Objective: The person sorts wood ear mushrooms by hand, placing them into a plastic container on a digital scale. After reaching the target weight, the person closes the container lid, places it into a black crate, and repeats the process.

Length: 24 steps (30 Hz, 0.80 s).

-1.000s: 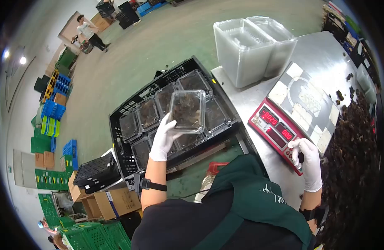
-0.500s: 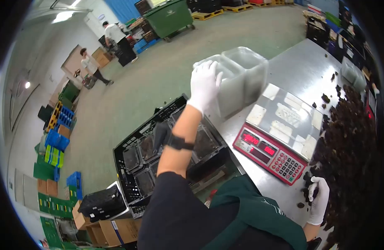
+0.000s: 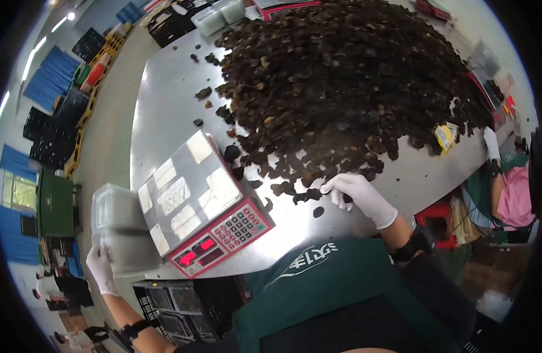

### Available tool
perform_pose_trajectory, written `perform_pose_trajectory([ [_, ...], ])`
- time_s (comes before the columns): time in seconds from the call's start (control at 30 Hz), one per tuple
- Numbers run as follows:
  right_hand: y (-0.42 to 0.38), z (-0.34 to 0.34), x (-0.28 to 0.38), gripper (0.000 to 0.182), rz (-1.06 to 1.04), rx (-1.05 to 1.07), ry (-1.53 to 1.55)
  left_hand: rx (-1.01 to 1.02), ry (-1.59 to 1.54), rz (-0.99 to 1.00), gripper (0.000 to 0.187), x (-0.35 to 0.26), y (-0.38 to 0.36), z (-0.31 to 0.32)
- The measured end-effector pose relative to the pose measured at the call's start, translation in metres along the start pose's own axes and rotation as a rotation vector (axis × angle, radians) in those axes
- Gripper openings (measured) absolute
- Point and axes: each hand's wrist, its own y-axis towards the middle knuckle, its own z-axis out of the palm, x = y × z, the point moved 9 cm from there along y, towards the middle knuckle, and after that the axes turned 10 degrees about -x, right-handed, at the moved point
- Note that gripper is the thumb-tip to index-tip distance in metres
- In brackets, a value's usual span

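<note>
My left hand, in a white glove, is at the near outer edge of the stacked clear plastic containers, its fingers closed on their side. These containers stand beside a red electronic scale with a bare metal platform patched with white tape. My gloved right hand is above the steel table at the near edge of a heap of dark brown, curled pieces, which look like wood ear mushrooms. Its fingers are bent together near a few loose pieces; whatever they hold is too small to make out.
A black crate holding clear boxes is below the table's near edge. More clear containers stand at the far end of the steel table. A yellow packet lies beside the heap. At the right, a co-worker's gloved hand reaches the table.
The view has swung right towards the heap. My left hand has gone from the containers' top to their outer side. My right hand remains by the heap's edge.
</note>
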Motion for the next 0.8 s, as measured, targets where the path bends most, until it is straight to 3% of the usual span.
perform_pose_trajectory([
  [0.03,0.002,-0.003,-0.001,0.027,-0.001,-0.017,0.006,0.005,-0.008,0.015,0.019,0.006,0.002,-0.001],
  [0.1,0.006,-0.006,-0.003,0.027,0.016,-0.027,-0.028,-0.067,-0.039,-0.156,0.019,0.029,0.004,-0.008],
  [0.17,0.011,-0.011,-0.002,0.028,0.006,-0.035,-0.04,-0.388,0.229,0.107,0.021,0.003,0.003,-0.041],
  [0.23,0.016,-0.018,0.001,0.027,0.01,-0.085,-0.084,-0.546,0.35,-0.131,0.028,-0.036,-0.01,-0.07],
  [0.3,0.025,-0.025,0.007,0.028,-0.026,-0.112,-0.089,-0.681,0.296,-0.048,0.026,-0.077,-0.025,-0.076],
  [0.37,0.038,-0.036,0.013,0.026,-0.036,-0.186,-0.129,-0.691,0.183,0.179,0.022,-0.141,-0.045,-0.053],
  [0.43,0.054,-0.041,0.028,0.022,-0.113,-0.239,-0.148,-0.603,-0.081,0.24,0.025,-0.193,-0.073,-0.003],
  [0.5,0.073,-0.042,0.049,0.019,-0.214,-0.291,-0.176,-0.344,-0.112,0.361,0.028,-0.256,-0.091,0.042],
  [0.57,0.094,-0.041,0.071,0.015,-0.347,-0.326,-0.236,-0.189,0.05,0.481,0.034,-0.272,-0.105,0.087],
  [0.63,0.113,-0.038,0.103,0.018,-0.634,-0.422,-0.426,0.067,-0.008,0.314,0.037,-0.273,-0.112,0.116],
  [0.7,0.138,-0.032,0.128,0.03,-0.754,-0.486,-0.665,0.098,-0.001,0.353,0.045,-0.28,-0.116,0.122],
  [0.8,0.183,-0.016,0.15,0.069,-1.008,-0.539,-0.993,0.159,-0.094,0.361,0.062,-0.28,-0.122,0.126],
])
